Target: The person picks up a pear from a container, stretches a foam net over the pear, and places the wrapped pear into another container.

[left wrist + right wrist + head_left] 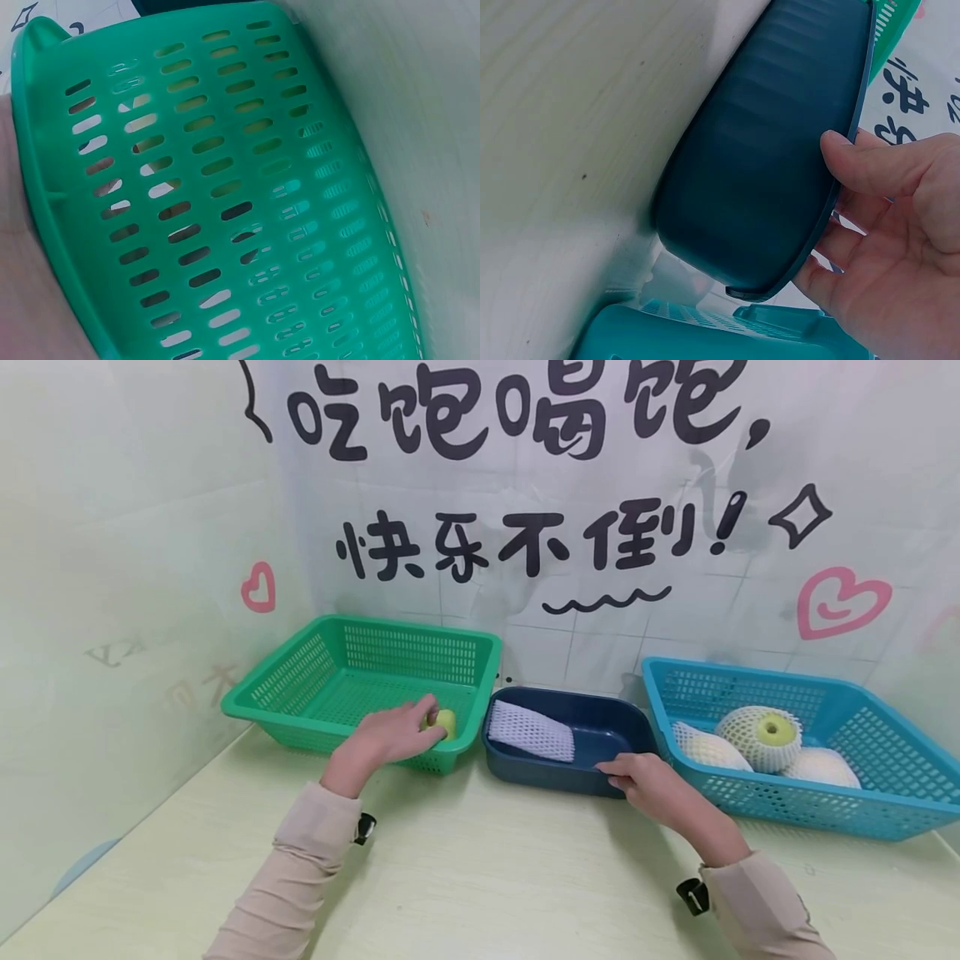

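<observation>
My left hand (pixel 397 729) reaches over the front rim of the green basket (pixel 303 727), its fingers and thumb around a round yellow-green fruit (pixel 447 723). In the left wrist view the basket's slotted wall (pixel 195 165) hides the fruit and most of that hand. With thumb and fingers, my right hand (pixel 647 783) grips the front rim of a dark blue tub (pixel 551 774). The right wrist view shows its thumb on the outer wall and fingers behind the rim (pixel 892 202). Inside the tub, at its left, lies a white foam net sleeve (pixel 531 731).
To the right stands a blue basket (pixel 795 806) holding several fruits in white foam nets, one showing its yellow-green top (pixel 772 729). The two baskets flank the tub closely. A printed white sheet (pixel 465 485) rises behind them, above the pale table (pixel 480 877).
</observation>
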The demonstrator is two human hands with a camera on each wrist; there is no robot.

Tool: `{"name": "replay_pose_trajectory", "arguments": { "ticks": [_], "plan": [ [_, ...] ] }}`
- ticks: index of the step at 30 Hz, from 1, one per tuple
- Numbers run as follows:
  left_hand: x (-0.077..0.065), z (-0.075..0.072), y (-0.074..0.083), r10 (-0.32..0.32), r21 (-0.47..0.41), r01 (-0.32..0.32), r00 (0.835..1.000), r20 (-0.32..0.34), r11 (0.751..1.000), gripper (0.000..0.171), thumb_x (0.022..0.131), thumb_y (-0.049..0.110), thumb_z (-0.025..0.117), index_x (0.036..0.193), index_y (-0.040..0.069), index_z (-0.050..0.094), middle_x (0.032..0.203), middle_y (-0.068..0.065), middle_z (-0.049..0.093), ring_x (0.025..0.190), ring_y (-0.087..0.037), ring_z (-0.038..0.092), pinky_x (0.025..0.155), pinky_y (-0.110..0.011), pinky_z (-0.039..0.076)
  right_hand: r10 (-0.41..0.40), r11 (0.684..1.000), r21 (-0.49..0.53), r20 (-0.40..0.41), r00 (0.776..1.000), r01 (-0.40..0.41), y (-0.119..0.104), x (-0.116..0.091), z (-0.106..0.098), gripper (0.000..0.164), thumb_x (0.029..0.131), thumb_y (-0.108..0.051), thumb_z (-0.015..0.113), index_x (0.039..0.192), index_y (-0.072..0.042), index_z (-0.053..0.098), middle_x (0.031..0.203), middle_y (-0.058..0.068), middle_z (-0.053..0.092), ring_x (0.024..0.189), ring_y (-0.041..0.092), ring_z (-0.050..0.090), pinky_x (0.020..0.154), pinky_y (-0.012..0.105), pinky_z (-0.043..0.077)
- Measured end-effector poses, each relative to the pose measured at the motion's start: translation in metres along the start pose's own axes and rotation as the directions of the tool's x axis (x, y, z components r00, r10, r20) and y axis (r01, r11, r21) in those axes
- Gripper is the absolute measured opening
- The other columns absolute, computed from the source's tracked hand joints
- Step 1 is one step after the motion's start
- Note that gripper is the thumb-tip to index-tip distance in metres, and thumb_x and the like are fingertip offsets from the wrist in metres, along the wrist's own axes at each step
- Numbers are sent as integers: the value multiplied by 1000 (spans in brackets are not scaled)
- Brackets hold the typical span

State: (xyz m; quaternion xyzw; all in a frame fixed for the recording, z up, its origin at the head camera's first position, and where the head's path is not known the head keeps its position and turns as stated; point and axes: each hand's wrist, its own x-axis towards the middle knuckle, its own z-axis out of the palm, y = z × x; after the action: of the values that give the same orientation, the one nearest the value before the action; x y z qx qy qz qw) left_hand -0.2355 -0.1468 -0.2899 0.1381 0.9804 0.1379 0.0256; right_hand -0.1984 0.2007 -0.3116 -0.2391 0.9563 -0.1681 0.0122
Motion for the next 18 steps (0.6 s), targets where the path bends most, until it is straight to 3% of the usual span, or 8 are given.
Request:
{"name": "replay_pose_trajectory", "arguments": {
  "ticks": [2, 4, 7, 8, 11, 18],
  "plan": [
    [0, 0, 0, 1, 8, -2, 1000, 5, 1000, 33, 91, 41, 37, 116, 22, 45, 99, -11, 57, 82, -26, 54, 60, -36, 41, 2, 1000, -1, 2, 1000, -2, 0, 0, 0, 33, 89, 5, 52, 121, 4, 59, 91, 8, 62, 71, 12, 48, 58, 23, 38],
    [0, -1, -1, 0, 22, 0, 1000, 24, 1000, 42, 92, 43, 35, 129, 25, 45, 124, -18, 54, 106, -35, 55, 73, -48, 46, 2, 1000, 0, 4, 1000, -2, 0, 0, 0, 33, 89, 5, 52, 121, 4, 59, 90, 8, 62, 71, 12, 47, 58, 22, 38],
    [0, -1, -1, -1, 47, -1, 998, 56, 999, 49, 94, 46, 30, 140, 32, 39, 147, -23, 30, 134, -42, 31, 94, -63, 36, 2, 1000, -4, 2, 1000, -2, 0, 0, 0, 32, 89, 5, 52, 120, 4, 59, 91, 8, 62, 71, 12, 48, 58, 23, 38],
    [0, -1, -1, -3, 53, 0, 998, 66, 999, 49, 95, 47, 30, 141, 34, 38, 149, -23, 26, 137, -42, 24, 98, -65, 32, 1, 1000, -6, 1, 1000, -1, 0, 0, 0, 32, 89, 5, 52, 120, 4, 59, 92, 8, 63, 72, 12, 48, 58, 23, 38],
    [0, 0, -1, -3, 55, -1, 997, 78, 998, 48, 95, 47, 29, 140, 34, 41, 150, -22, 24, 139, -41, 19, 101, -65, 27, 1, 1000, -7, 1, 1000, -1, 0, 1, 0, 33, 89, 5, 52, 121, 3, 59, 95, 9, 63, 72, 13, 48, 58, 23, 38],
    [0, 0, -2, 37, 45, -41, 996, 81, 998, 48, 94, 39, 26, 138, 31, 43, 149, -16, 30, 139, -42, 19, 100, -63, 31, -2, 1000, -8, 0, 1000, 2, 1, 0, 0, 32, 89, 5, 52, 121, 3, 59, 94, 9, 63, 70, 12, 47, 57, 22, 38]
  ]
}}
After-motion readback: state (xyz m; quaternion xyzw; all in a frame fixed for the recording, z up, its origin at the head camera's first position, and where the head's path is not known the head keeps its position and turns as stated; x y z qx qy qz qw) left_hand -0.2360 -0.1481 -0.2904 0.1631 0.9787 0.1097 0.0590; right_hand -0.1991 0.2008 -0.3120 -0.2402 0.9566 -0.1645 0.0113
